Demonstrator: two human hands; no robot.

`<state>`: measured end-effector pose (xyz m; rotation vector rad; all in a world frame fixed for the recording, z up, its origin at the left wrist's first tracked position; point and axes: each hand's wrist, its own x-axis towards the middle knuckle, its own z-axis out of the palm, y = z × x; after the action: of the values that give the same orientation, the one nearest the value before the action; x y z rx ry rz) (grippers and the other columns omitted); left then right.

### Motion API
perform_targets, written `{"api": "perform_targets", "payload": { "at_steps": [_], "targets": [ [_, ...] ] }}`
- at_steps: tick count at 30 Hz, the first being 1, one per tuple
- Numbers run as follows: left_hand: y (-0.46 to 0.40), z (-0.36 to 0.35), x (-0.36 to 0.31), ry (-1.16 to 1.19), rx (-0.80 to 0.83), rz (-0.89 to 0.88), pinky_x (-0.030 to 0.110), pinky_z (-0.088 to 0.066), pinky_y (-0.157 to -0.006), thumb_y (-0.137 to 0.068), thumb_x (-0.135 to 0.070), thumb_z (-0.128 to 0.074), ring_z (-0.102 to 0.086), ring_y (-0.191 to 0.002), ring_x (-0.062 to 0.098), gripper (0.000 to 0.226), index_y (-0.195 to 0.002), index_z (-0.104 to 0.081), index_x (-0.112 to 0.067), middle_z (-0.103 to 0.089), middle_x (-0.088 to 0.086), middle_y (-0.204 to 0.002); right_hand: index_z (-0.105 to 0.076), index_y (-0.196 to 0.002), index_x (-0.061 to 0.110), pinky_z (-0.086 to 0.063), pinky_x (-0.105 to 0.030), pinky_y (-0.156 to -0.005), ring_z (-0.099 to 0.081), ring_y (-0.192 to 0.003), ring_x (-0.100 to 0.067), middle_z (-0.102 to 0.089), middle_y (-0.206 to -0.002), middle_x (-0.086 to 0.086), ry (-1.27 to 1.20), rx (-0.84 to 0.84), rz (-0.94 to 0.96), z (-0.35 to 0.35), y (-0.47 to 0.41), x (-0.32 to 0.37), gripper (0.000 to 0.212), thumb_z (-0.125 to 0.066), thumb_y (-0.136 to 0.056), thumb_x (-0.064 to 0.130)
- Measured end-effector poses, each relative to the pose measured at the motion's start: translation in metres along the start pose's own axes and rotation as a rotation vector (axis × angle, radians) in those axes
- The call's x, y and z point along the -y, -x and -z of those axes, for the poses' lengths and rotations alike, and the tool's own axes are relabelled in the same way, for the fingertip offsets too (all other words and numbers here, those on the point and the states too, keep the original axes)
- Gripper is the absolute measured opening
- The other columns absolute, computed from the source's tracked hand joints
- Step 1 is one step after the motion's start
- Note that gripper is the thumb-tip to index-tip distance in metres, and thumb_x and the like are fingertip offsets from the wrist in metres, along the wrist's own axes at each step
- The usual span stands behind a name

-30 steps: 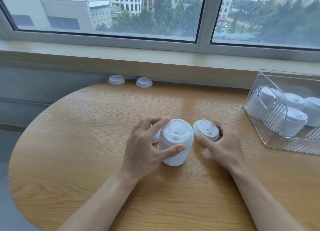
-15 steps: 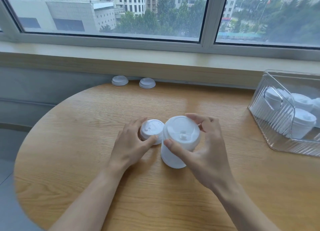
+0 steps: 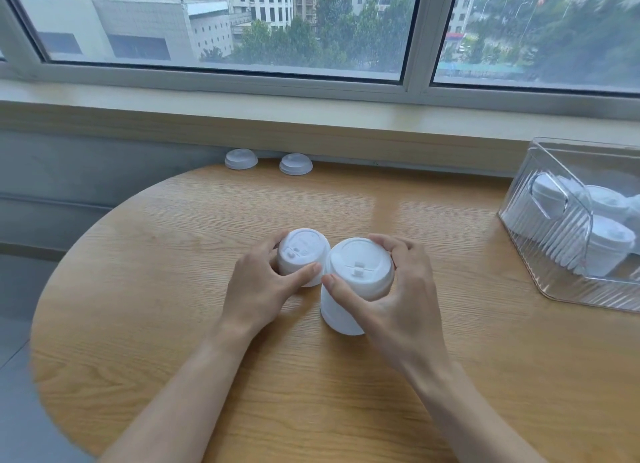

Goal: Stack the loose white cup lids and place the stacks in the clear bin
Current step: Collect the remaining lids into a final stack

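So, a tall stack of white plastic cup lids [image 3: 349, 289] is standing upright near the middle of the round wooden table [image 3: 173, 324], a bit toward the near edge. Its top lid is gripped by the right hand [image 3: 398, 299], thumb curled on the near side and fingers wrapped round the far rim. Just beside it on the left, a shorter stack of white lids [image 3: 303, 256] is held by the left hand [image 3: 258, 289], thumb on the near side and fingers round the far left side. The two stacks look to be touching or nearly so, hard to tell which.

Two single white dome lids are left loose at the far edge of the table, under the window sill [image 3: 311, 116]: the left one [image 3: 241, 159] and the right one [image 3: 295, 163], near each other but apart.

At the right edge a clear ribbed plastic bin [image 3: 554, 289] is parked, with several white lid stacks [image 3: 606, 251] lying inside it.
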<state>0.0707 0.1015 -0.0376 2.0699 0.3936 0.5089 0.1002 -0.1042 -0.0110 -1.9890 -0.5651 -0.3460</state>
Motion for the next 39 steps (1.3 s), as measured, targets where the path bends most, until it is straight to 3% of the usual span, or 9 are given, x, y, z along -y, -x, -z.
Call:
{"api": "perform_targets", "payload": {
  "at_steps": [2,5,9,15,17,24,30,36,39],
  "targets": [
    [0.0,0.001,-0.002,0.068,-0.051,0.007,0.012,-0.051,-0.09,-0.064,-0.062,-0.091,-0.065,-0.099,-0.013,0.084,-0.137,-0.062,-0.03,-0.07,-0.025,-0.111,-0.058,-0.128,0.032,-0.035,-0.005,-0.1,-0.049,-0.123,-0.002,-0.05,-0.124,0.016,-0.004,0.006,-0.004,-0.001,0.0,-0.001,0.079,-0.076,-0.065,0.076],
    [0.004,0.003,-0.01,0.16,-0.108,0.008,0.034,-0.052,-0.103,-0.06,-0.074,-0.084,-0.063,-0.11,-0.005,0.078,-0.125,-0.063,-0.036,-0.069,-0.017,-0.12,-0.051,-0.136,0.034,-0.035,-0.007,-0.104,-0.048,-0.129,-0.002,-0.048,-0.13,0.017,-0.038,0.036,-0.009,-0.001,0.005,-0.005,0.087,-0.078,-0.064,0.075],
    [0.011,0.009,-0.032,0.24,-0.194,-0.045,0.041,-0.05,-0.107,-0.062,-0.073,-0.082,-0.062,-0.118,0.0,0.077,-0.125,-0.062,-0.033,-0.068,-0.017,-0.124,-0.044,-0.146,0.032,-0.04,-0.015,-0.106,-0.05,-0.131,-0.008,-0.049,-0.139,0.017,-0.117,0.08,-0.004,0.005,0.012,-0.012,0.093,-0.08,-0.068,0.068],
    [0.039,-0.006,-0.075,0.292,-0.116,-0.139,0.016,-0.049,-0.093,-0.062,-0.071,-0.084,-0.062,-0.117,0.001,0.073,-0.124,-0.061,-0.04,-0.067,-0.02,-0.123,-0.045,-0.147,0.041,-0.049,-0.032,-0.107,-0.054,-0.131,-0.007,-0.053,-0.141,0.024,-0.177,0.077,-0.026,0.009,0.016,-0.016,0.086,-0.08,-0.073,0.068],
    [0.049,-0.018,-0.08,0.268,-0.111,-0.128,0.017,-0.051,-0.09,-0.058,-0.072,-0.085,-0.06,-0.116,0.0,0.073,-0.121,-0.06,-0.043,-0.063,-0.022,-0.121,-0.043,-0.146,0.045,-0.05,-0.035,-0.106,-0.055,-0.13,-0.008,-0.053,-0.141,0.024,-0.182,0.09,-0.03,0.01,0.017,-0.016,0.086,-0.08,-0.072,0.067],
    [0.053,-0.037,-0.085,0.159,-0.062,-0.062,0.043,-0.058,-0.091,-0.05,-0.078,-0.079,-0.055,-0.122,0.009,0.085,-0.121,-0.053,-0.039,-0.05,-0.026,-0.119,-0.04,-0.155,0.031,-0.034,-0.003,-0.104,-0.045,-0.136,0.01,-0.049,-0.146,0.028,-0.217,0.126,-0.036,0.011,0.018,-0.015,0.1,-0.076,-0.066,0.06],
    [0.042,-0.022,-0.073,0.155,-0.029,-0.069,0.019,-0.047,-0.093,-0.054,-0.091,-0.069,-0.052,-0.122,-0.008,0.081,-0.121,-0.051,-0.05,-0.057,-0.028,-0.124,-0.035,-0.154,0.039,-0.041,-0.015,-0.108,-0.047,-0.135,0.005,-0.048,-0.145,0.031,-0.24,0.137,-0.031,0.012,0.017,-0.014,0.099,-0.08,-0.069,0.066],
    [0.006,0.008,-0.03,0.031,-0.062,-0.057,0.035,-0.045,-0.108,-0.094,-0.044,-0.07,-0.054,-0.122,-0.005,0.038,-0.128,-0.06,-0.03,-0.06,-0.017,-0.128,-0.039,-0.151,0.041,-0.043,-0.02,-0.107,-0.05,-0.134,0.0,-0.05,-0.144,0.029,-0.246,0.113,-0.037,0.009,0.017,-0.016,0.095,-0.08,-0.07,0.066],
    [-0.003,0.011,-0.01,-0.079,0.123,-0.028,0.039,-0.044,-0.112,-0.089,-0.033,-0.08,-0.051,-0.132,0.01,0.054,-0.137,-0.056,-0.027,-0.054,-0.009,-0.136,-0.043,-0.147,0.044,-0.044,-0.021,-0.106,-0.052,-0.133,-0.003,-0.053,-0.143,0.027,-0.256,0.099,-0.04,0.007,0.016,-0.015,0.088,-0.08,-0.071,0.068]
  ]
}}
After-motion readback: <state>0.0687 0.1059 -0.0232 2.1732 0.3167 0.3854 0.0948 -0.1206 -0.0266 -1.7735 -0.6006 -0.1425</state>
